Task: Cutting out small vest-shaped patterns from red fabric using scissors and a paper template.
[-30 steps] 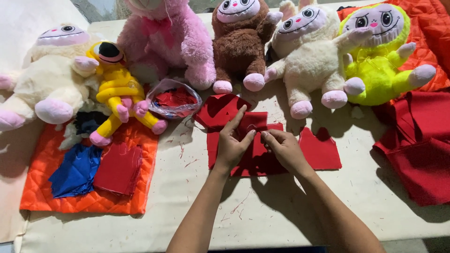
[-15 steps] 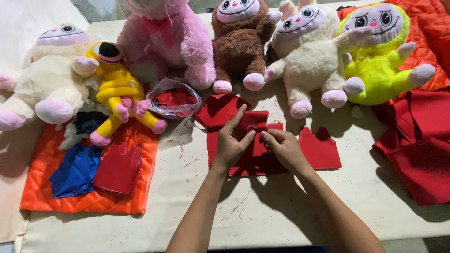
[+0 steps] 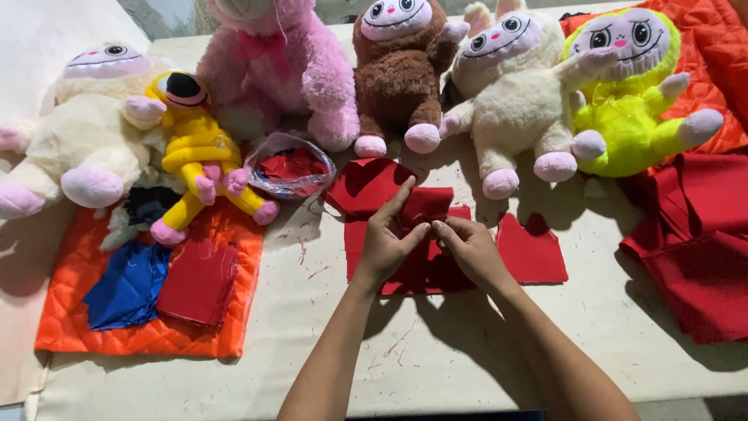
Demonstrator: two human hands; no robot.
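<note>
We see a pale table (image 3: pixel 234 390) that carries everything; along its far edge sits a row of plush toys, a cream one (image 3: pixel 74 132) at far left, then a pink one (image 3: pixel 284 66), a brown one (image 3: pixel 397 70), a cream rabbit (image 3: pixel 514 93) and a neon yellow one (image 3: pixel 631 109); at right lies a heap of red cloth (image 3: pixel 693 242), at left an orange quilted mat (image 3: pixel 93 312) bearing a blue patch (image 3: pixel 125 284) and a red patch (image 3: pixel 199 281); a small yellow toy (image 3: pixel 195 152) lies beside a clear bag of red scraps (image 3: pixel 290 165); in the middle, near us, red felt pieces (image 3: pixel 530 253) lie flat, and our left hand (image 3: pixel 386 245) and right hand (image 3: pixel 471 249) meet on them, each grip pinched shut on a fold of the felt, index finger of the left pointing far.
</note>
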